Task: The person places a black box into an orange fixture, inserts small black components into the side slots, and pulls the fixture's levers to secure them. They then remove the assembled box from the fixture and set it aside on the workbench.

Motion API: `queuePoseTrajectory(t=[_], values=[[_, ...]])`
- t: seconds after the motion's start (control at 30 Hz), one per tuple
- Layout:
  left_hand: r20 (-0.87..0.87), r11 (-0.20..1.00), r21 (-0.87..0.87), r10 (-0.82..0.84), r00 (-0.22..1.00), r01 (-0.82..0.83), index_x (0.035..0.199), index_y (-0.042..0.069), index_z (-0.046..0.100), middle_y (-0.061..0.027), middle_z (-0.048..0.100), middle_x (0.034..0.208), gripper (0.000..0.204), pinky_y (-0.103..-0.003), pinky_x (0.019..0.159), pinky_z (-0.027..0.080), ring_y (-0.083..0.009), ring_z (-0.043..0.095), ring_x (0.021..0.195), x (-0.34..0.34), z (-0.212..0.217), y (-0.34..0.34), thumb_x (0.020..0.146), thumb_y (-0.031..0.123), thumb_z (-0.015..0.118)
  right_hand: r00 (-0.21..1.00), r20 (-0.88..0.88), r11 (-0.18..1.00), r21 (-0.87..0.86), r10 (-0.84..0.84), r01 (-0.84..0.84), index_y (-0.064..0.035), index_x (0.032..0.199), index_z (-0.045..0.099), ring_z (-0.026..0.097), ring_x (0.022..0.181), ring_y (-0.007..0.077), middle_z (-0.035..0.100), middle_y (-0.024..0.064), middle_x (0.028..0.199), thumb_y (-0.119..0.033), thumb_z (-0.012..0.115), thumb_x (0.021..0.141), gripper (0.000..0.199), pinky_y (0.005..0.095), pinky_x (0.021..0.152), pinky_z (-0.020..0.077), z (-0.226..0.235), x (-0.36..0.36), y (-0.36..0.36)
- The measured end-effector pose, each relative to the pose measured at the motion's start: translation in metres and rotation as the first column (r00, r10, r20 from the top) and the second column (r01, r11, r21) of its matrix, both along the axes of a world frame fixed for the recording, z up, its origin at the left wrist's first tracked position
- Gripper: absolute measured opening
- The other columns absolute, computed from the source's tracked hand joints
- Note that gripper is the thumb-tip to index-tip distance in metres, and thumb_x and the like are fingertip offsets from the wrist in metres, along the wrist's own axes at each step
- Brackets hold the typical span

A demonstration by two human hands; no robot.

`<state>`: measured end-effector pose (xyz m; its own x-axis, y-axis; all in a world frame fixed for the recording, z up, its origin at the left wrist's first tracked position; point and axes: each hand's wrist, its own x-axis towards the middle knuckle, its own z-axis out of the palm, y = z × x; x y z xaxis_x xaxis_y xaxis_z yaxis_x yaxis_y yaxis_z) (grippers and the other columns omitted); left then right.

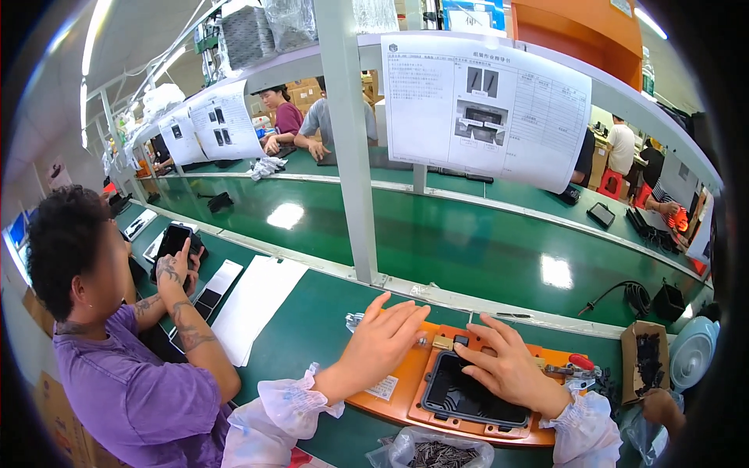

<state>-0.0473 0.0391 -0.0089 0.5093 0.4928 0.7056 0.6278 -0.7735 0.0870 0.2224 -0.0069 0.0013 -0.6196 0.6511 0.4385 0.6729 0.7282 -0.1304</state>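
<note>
Left grip [382, 347] is spread loosely, fingers extended and lifted over the left end of the orange fixture [373, 399], with nothing visible in it. The right grip [503, 363] is also loose, its fingers parted and bent over the black phone-like device [452, 394]; it does not seem to have hold of anything, and whether a fingertip touches the device's upper left corner I cannot tell.

The device lies face up in the fixture, which rests on the green surface [292, 331]. A brass-coloured block [443, 343] sits just beyond its upper left corner, and a red-handled toggle clamp [577, 366] is near the fixture's right end. Nearer the person is a clear plastic bag [399, 451] of small screw-like pieces.

As I judge it, the step in hand is seating or adjusting the device in the fixture. The next move would call for checking that it sits flush and keeping fingers clear of the block and clamp before any pressure is applied.
</note>
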Motion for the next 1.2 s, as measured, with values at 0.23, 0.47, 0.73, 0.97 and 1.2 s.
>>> queuePoseTrajectory(t=[0.23, 0.47, 0.73, 0.97, 1.2], values=[[0.068, 1.000, 0.020, -0.004, 0.998, 0.003, 0.119, 0.006, 0.065, -0.0097, 0.070, 0.109, 0.034, -0.050, 0.108, 0.040, -0.0246, 0.067, 0.104, 0.002, -0.005, 0.006, 0.086, 0.011, 0.074, 0.994, 0.101, 0.998, 0.061, -0.041, 0.035, -0.0147, 0.128, 0.066, 0.043, 0.135, 0.0397, 0.053, 0.0163, 0.138, -0.029, 0.078, 0.084, 0.048, 0.0507, 0.108, 0.0396, 0.014, 0.000, -0.010], [0.156, 0.957, 0.269, 0.068, 0.985, -0.109, 0.110, 0.008, 0.069, -0.0064, 0.071, 0.105, 0.024, -0.051, 0.110, 0.038, -0.0221, 0.068, 0.093, -0.008, 0.026, 0.008, 0.086, 0.007, 0.073, 0.833, 0.252, 0.820, 0.457, -0.492, 0.346, -0.0045, 0.106, 0.068, 0.053, 0.122, 0.0370, 0.061, 0.0148, 0.121, -0.013, 0.076, 0.073, 0.035, 0.0488, 0.100, 0.0459, 0.045, 0.059, -0.045], [0.341, 0.875, 0.116, 0.410, 0.846, -0.471, 0.112, 0.003, 0.067, -0.0085, 0.070, 0.099, 0.020, -0.046, 0.105, 0.040, -0.0242, 0.066, 0.094, -0.082, 0.038, 0.023, 0.093, 0.005, 0.065, 0.638, -0.283, 0.543, 0.348, -0.716, 0.764, -0.0004, 0.099, 0.063, 0.060, 0.092, 0.0347, 0.060, 0.0175, 0.099, 0.000, 0.061, 0.085, 0.014, 0.0432, 0.078, 0.0494, 0.027, 0.120, -0.044], [0.678, 0.892, -0.385, 0.447, 0.584, -0.236, 0.121, -0.002, 0.062, -0.0137, 0.072, 0.099, 0.026, -0.031, 0.075, 0.055, -0.0200, 0.072, 0.087, -0.126, -0.027, 0.060, 0.105, 0.011, 0.046, 0.369, -0.488, 0.402, 0.040, -0.791, 0.915, 0.0006, 0.108, 0.062, 0.060, 0.067, 0.0183, 0.062, 0.0115, 0.095, -0.016, 0.047, 0.107, 0.023, 0.0300, 0.058, 0.0517, -0.027, 0.265, -0.096], [0.615, 0.823, -0.539, 0.529, 0.584, -0.177, 0.121, -0.004, 0.062, -0.0157, 0.072, 0.099, 0.028, -0.033, 0.080, 0.054, -0.0227, 0.071, 0.089, -0.148, -0.065, 0.051, 0.105, 0.013, 0.046, 0.135, -0.532, 0.460, -0.545, -0.836, 0.701, 0.0013, 0.111, 0.064, 0.059, 0.070, 0.0122, 0.063, 0.0075, 0.096, -0.024, 0.048, 0.108, 0.030, 0.0275, 0.058, 0.0510, -0.111, 0.311, -0.112]])
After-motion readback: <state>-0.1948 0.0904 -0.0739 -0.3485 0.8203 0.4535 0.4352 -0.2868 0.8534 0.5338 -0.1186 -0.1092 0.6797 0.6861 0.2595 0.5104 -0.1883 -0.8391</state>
